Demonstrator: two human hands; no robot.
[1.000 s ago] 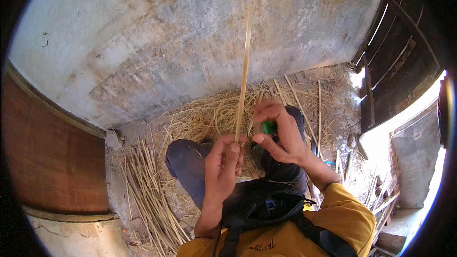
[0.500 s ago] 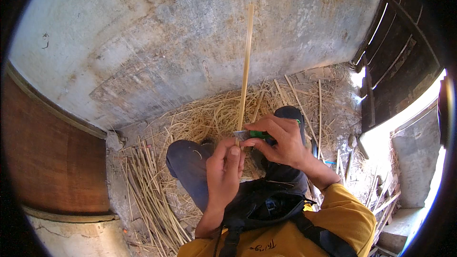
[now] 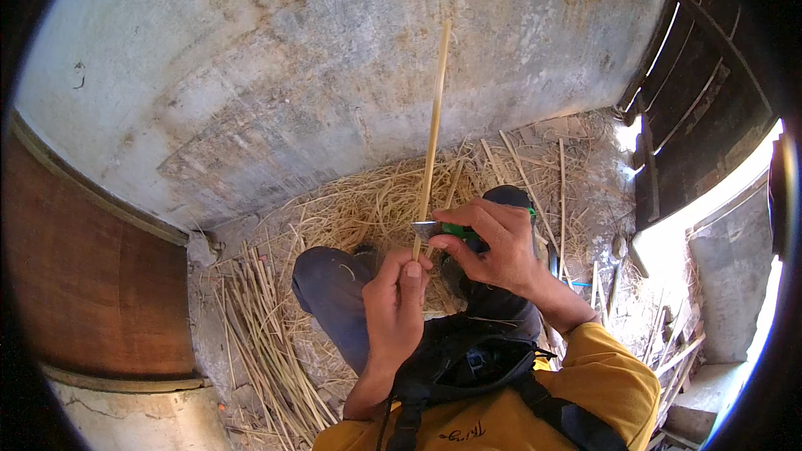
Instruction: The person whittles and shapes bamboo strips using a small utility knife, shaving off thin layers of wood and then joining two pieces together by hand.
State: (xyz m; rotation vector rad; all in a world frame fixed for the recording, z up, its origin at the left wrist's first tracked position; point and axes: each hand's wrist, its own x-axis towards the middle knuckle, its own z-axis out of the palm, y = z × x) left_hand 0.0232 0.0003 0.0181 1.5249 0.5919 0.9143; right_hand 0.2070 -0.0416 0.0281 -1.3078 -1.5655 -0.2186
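A long, thin bamboo strip (image 3: pixel 435 117) points up and away from me, its far end in front of the wall. My left hand (image 3: pixel 396 301) is closed on its near end, thumb on top. Just beyond that grip, a metal blade (image 3: pixel 425 230) lies across the strip. It belongs to a knife with a green handle (image 3: pixel 462 232), and my right hand (image 3: pixel 499 246) is wrapped round it, thumb and forefinger close to the blade. Part of the handle is hidden by my fingers.
Pale shavings (image 3: pixel 368 200) cover the floor around my knees. A bundle of cut strips (image 3: pixel 271 342) lies at the left, with more loose sticks (image 3: pixel 561 200) on the right. A stained wall (image 3: pixel 334 75) rises ahead. An open black bag (image 3: pixel 472 363) rests on my lap.
The blade has moved slightly away from my left hand along the strip, and my right hand has shifted with it. The strip's far end has dipped a little and swung right.
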